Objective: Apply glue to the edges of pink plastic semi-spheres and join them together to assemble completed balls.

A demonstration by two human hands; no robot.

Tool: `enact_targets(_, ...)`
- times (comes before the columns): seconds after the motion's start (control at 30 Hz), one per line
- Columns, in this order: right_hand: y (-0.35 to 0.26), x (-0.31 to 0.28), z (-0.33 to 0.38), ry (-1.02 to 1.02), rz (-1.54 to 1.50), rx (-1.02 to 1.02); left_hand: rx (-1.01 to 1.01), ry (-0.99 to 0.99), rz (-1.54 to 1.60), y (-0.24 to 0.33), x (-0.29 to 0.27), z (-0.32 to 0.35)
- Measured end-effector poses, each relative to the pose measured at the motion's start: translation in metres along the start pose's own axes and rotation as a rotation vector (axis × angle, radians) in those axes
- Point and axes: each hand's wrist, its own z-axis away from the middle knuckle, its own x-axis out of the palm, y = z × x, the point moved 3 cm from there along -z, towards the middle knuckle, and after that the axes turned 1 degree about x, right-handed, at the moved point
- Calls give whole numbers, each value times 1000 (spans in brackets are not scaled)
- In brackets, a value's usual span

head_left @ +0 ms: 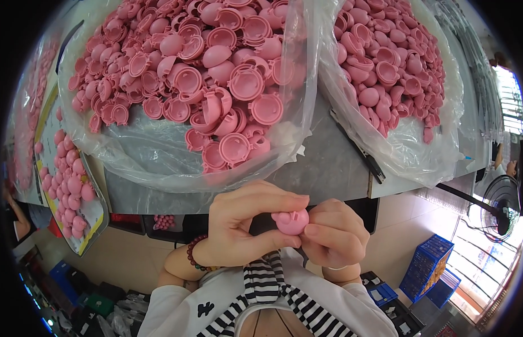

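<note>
Between my two hands, in front of my chest, is a small round pink plastic piece with little ear-like bumps. My left hand pinches it between thumb and fingertips from the left. From the right, my right hand has its fingers curled and pressed against the same piece. Beyond my hands, a clear plastic bag lies open on the grey table, heaped with pink half shells. A second clear bag at the right holds more pink shells.
A dark slim tool, seemingly a cutter, lies on the table between the bags. At the left, a tray bears several rounded pink pieces. Blue crates stand on the floor at the right, near a black fan.
</note>
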Motion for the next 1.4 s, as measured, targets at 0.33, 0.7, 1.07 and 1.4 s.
enact_targets(0.33, -1, -6, -2, -2, 17, -61, -85, -58, 265, -3, -2, -2)
enact_targets(0.7, 98, -292, 33, 1086, 627, 346, -368, -118, 1036, 2, 2, 6)
enact_targets(1.07, 131, -296, 17, 727, 737, 524, -197, -179, 714, 9, -5, 10)
enact_targets(1.4, 55, -221, -5, 687, 568, 368, -150, -70, 519, 4, -6, 8)
